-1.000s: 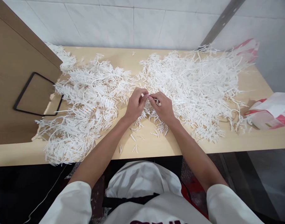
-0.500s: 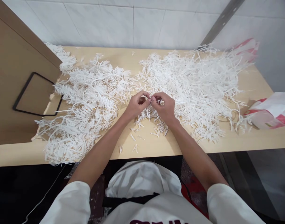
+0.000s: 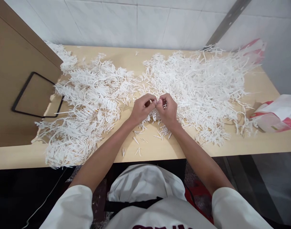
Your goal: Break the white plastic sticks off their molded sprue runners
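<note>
Left hand (image 3: pixel 142 109) and right hand (image 3: pixel 168 109) met over mid worktop (image 3: pixel 159 152) near front edge, fingers pinched shut on small white thin plastic sprig (image 3: pixel 157 102). Judged light, bendy, snappable; best held at stem. White plastic branch heaps (image 3: pixel 93 98) either side.

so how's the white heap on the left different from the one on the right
The left heap runs down to the table's near edge; the right heap stops short of it. The left heap's pieces look like combs with many short teeth, while the right heap shows longer, barer strands. The right heap reaches a red and white bag; the left heap lies by a wooden panel. Both are white plastic.
</note>
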Motion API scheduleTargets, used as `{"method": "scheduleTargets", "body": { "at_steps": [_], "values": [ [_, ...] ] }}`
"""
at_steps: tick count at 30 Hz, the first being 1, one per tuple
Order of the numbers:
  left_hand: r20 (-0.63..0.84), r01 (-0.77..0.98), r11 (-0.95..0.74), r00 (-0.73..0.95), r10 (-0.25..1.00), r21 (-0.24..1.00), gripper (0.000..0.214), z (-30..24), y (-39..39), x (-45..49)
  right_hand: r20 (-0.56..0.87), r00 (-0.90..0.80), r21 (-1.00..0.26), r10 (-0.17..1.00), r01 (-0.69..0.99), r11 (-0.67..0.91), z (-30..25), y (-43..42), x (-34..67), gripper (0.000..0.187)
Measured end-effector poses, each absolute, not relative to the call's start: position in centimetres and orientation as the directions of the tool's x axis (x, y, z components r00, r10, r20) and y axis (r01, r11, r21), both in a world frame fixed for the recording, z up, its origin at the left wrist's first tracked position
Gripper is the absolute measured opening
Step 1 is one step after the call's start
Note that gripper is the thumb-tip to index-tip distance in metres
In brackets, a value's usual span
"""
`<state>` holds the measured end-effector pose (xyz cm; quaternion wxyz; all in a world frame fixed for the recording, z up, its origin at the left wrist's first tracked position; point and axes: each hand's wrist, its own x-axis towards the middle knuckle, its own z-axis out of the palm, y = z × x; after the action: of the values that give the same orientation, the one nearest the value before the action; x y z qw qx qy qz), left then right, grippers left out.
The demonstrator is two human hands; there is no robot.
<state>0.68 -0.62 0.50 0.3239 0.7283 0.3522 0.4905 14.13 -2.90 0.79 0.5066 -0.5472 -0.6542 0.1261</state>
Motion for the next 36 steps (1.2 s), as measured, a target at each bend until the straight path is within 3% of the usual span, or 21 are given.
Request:
{"method": "scheduleTargets", "body": {
  "at_steps": [5,8,12,15,21,24,28,32,36],
  "values": [
    [0.597,0.283,-0.638,0.224,0.77,0.716,0.016,0.3,-0.9,0.9,0.526,0.172,-0.731,0.833,0.591,0.34,0.6,-3.3,13.5,0.013],
    [0.641,0.355,-0.683,0.246,0.727,0.638,0.02,0.3,-1.0,0.6,0.515,0.12,-0.729,0.849,0.583,0.36,0.8,-3.3,13.6,0.017],
    [0.58,0.355,-0.622,0.231,0.781,0.698,0.021,0.4,-0.8,0.3,0.514,0.011,-0.706,0.858,0.573,0.416,1.2,-2.8,14.5,0.02],
    [0.605,0.374,-0.648,0.241,0.759,0.664,0.019,0.3,-0.7,0.3,0.485,-0.006,-0.722,0.875,0.561,0.404,1.3,-2.5,14.9,0.018],
    [0.702,0.571,-0.717,0.313,0.64,0.4,0.021,-0.2,-1.2,0.8,0.463,0.131,-0.772,0.877,0.545,0.326,0.7,-3.2,13.9,0.02],
    [0.756,0.601,-0.729,0.296,0.584,0.328,0.021,-0.4,-1.6,0.8,0.487,0.212,-0.79,0.847,0.52,0.324,0.2,-2.5,14.2,0.022],
    [0.747,0.541,-0.729,0.251,0.615,0.419,0.017,-0.1,-2.0,0.6,0.489,0.302,-0.842,0.818,0.41,0.351,-0.5,-0.7,16.1,0.028],
    [0.632,0.464,-0.619,0.152,0.76,0.633,0.018,0.2,-1.6,0.4,0.461,0.224,-0.842,0.859,0.416,0.344,0.4,-1.0,16.5,0.026],
    [0.598,0.425,-0.589,0.129,0.791,0.687,0.019,0.2,-1.1,0.3,0.533,0.052,-0.738,0.844,0.516,0.434,1.8,-2.2,15.8,0.029]
  ]
}}
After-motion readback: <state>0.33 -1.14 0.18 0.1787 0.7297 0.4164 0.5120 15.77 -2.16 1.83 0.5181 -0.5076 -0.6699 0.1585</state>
